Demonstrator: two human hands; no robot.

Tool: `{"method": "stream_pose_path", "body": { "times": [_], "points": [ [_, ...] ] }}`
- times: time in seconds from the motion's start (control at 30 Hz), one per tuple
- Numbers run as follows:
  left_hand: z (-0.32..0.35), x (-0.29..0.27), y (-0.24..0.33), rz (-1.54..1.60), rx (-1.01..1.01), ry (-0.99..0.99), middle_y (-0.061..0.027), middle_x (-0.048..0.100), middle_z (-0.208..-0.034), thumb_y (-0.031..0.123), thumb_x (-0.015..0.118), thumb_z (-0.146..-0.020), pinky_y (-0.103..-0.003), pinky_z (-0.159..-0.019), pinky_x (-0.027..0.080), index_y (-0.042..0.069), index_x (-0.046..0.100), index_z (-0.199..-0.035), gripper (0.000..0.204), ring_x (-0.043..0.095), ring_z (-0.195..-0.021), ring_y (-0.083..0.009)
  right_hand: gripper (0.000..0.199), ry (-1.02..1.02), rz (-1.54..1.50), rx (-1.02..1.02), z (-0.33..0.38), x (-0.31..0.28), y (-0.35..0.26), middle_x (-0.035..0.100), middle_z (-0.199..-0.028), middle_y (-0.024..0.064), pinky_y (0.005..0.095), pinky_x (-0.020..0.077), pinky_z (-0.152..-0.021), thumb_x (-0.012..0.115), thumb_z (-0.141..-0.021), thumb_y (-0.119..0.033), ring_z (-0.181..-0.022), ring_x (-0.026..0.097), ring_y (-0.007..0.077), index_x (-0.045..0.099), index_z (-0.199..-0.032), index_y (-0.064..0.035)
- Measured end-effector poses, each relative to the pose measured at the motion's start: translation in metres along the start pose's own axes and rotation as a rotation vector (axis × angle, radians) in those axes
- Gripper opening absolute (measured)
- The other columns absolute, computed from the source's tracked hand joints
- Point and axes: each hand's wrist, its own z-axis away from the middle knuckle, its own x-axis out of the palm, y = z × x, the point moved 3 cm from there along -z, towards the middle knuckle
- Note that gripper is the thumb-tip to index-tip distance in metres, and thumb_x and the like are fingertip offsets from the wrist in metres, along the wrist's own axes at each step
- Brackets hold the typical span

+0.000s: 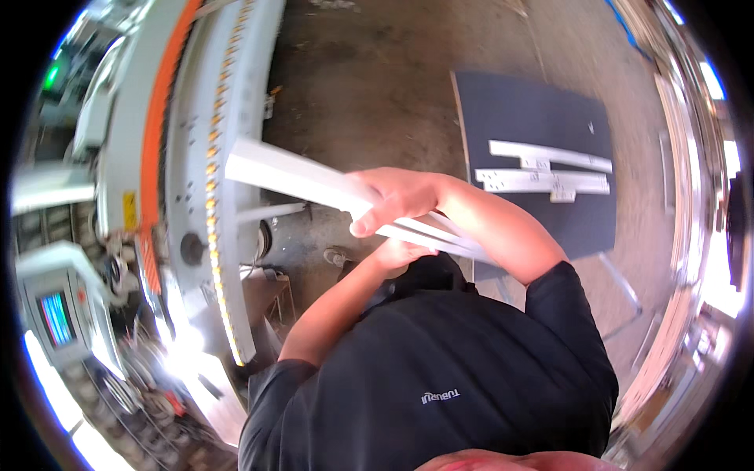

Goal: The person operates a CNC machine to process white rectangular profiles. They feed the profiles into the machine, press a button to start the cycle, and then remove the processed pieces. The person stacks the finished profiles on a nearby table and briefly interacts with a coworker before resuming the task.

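Observation:
Long white strips (287,174), like narrow boards, run slantwise across my front, their far-left ends beside the machine's roller edge. My right hand (400,196) wraps over them near the middle, thumb on the near side. Lower down, close to my body, my left hand (400,255) is closed at the near strip, though its fingers are partly hidden. Past my right hand, the strips look separated and pass under my right forearm. How many pieces there are is hard to make out.
On the left stands a long machine with an orange band (161,102) and a row of yellow rollers (212,169). A control screen (55,318) is at the lower left. At right, a dark-topped table (534,102) bears several white strips (542,180) with small labels.

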Motion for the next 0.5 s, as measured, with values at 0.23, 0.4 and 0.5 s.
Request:
{"method": "stream_pose_path", "body": {
  "times": [0.23,0.4,0.5],
  "points": [
    [0.098,-0.022,0.095,0.607,0.265,0.255,-0.0145,0.073,-0.116,0.054,0.088,-0.087,-0.047,-0.102,0.055,0.003,0.06,-0.134,0.074,0.071,-0.112,-0.0286,0.077,0.016,-0.538,-0.228,-0.125,0.098,-0.05,0.072,-0.113,0.0174,0.0358,0.058,-0.077,0.064,-0.098,-0.068,-0.089,0.072,0.0217,0.057,-0.137,-0.0017],
    [0.173,-0.061,0.114,0.621,0.443,0.561,-0.0103,0.067,-0.129,0.044,0.081,-0.095,-0.046,-0.111,0.048,0.005,0.057,-0.141,0.065,0.062,-0.124,-0.025,0.084,-0.121,-0.302,-0.095,-0.148,0.16,0.027,0.074,-0.124,0.0215,0.0429,0.0599,-0.096,0.054,-0.103,-0.071,-0.107,0.075,0.0294,0.064,-0.136,0.0054],
    [0.2,-0.073,0.103,0.523,0.394,0.788,-0.0064,0.058,-0.142,0.044,0.073,-0.1,-0.046,-0.118,0.036,0.007,0.051,-0.148,0.064,0.05,-0.136,-0.0224,0.076,-0.058,-0.276,-0.046,-0.162,0.176,0.045,0.075,-0.121,0.0186,0.0404,0.0589,-0.096,0.049,-0.109,-0.065,-0.108,0.074,0.0271,0.066,-0.134,0.0048]
  ]
}}
